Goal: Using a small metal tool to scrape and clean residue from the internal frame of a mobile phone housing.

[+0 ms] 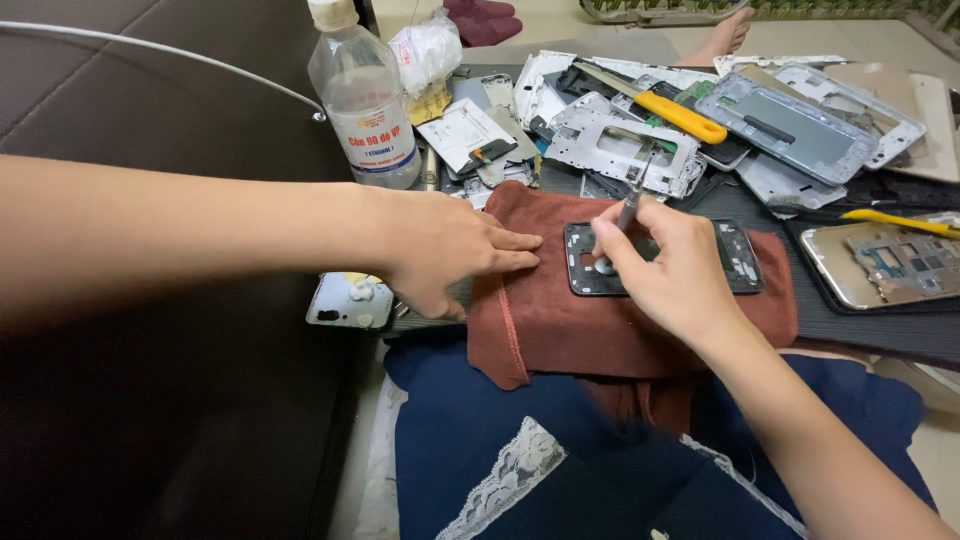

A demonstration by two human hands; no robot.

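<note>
Frame (735, 262) lies flat on the red cloth (540, 320) before you; your right hand (672, 275) grips a tool (629, 211), tip down on the frame's left end; your left hand (445, 252) rests flat, fingers spread, on the cloth's left edge, holding nothing.

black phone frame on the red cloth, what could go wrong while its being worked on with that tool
1. The black phone frame lies loose on the soft dark red cloth; the left hand presses only the cloth, so the frame might slide under the slim metal tool in the right hand.
2. A slip could gouge the frame.
3. The clear plastic liquid bottle stands close; a bumped elbow might tip it.
</note>
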